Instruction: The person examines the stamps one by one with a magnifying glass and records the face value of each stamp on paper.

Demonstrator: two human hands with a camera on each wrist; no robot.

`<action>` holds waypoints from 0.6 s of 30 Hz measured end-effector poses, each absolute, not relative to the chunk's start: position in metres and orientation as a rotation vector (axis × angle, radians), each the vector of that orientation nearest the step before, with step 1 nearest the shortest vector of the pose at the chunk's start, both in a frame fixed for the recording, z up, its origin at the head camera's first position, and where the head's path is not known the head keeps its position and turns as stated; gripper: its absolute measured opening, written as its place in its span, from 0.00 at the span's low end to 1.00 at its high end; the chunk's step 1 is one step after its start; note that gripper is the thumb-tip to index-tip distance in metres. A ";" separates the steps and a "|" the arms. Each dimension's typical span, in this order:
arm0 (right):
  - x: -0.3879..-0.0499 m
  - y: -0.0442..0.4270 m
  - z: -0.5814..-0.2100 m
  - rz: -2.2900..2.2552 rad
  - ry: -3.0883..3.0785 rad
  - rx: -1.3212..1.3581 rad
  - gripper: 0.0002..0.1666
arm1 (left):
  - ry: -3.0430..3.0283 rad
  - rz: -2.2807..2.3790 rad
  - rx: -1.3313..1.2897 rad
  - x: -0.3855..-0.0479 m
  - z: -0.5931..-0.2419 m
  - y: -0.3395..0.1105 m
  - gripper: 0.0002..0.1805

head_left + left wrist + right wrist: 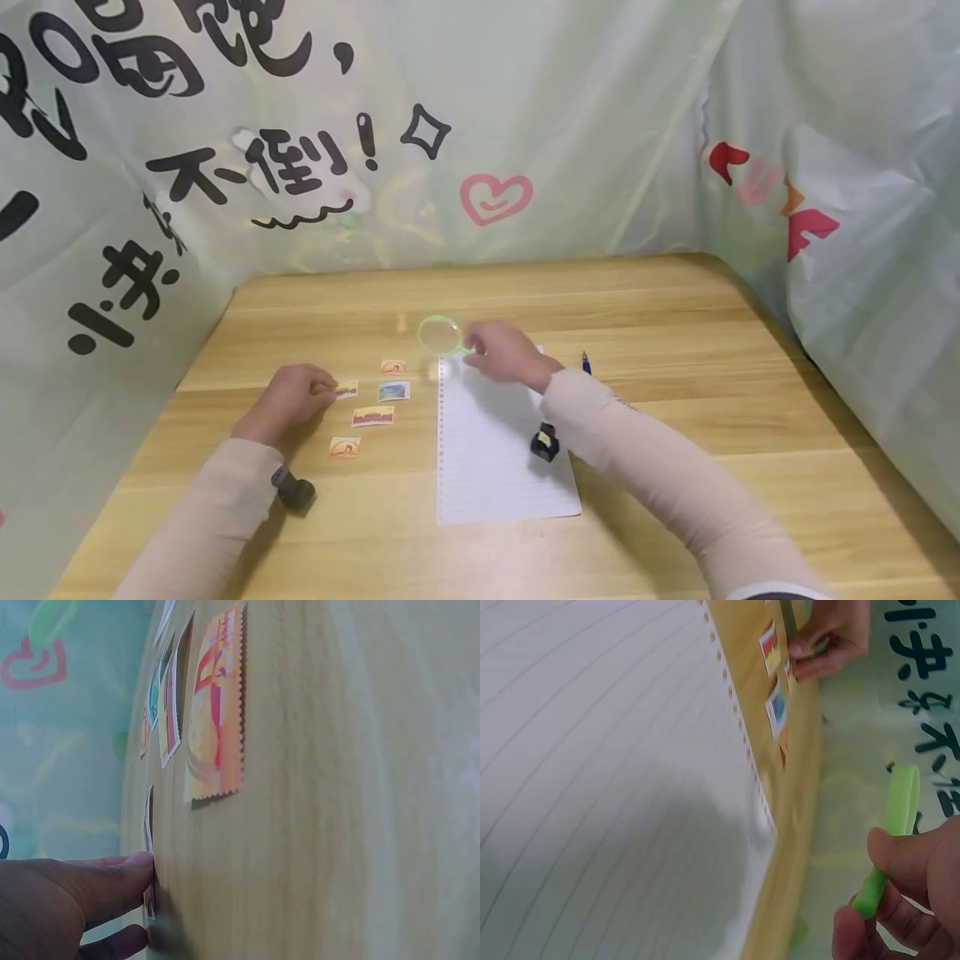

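Observation:
My right hand (506, 354) grips the green handle of a magnifying glass (440, 335), its round lens held above the top left corner of the lined paper (502, 467). Seen from the right wrist, the green frame (902, 799) stands edge-on between thumb and fingers. On the left, my left hand (292, 400) pinches a small postage stamp (347, 389) by its left end, close to the tabletop. Other stamps lie nearby: a blue one (393, 391), a yellow and red one (372, 416), and an orange one (345, 447) nearest me.
Another orange stamp (393, 367) lies farther back. A blue pen (586, 362) lies right of the paper, partly behind my right forearm. The wooden table (712, 367) is bordered by a printed curtain (600, 125) at the back and both sides.

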State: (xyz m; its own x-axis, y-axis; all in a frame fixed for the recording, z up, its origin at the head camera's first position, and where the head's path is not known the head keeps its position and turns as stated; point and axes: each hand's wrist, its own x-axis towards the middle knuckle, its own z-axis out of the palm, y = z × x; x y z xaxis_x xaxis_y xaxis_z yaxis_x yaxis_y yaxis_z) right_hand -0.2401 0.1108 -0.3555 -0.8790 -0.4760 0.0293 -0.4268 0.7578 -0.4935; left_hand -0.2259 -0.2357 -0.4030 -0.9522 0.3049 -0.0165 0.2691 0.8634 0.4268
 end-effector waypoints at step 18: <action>-0.197 0.260 -0.358 -0.984 3.053 -0.263 0.11 | 2.977 0.560 0.456 -0.222 -0.405 -0.234 0.10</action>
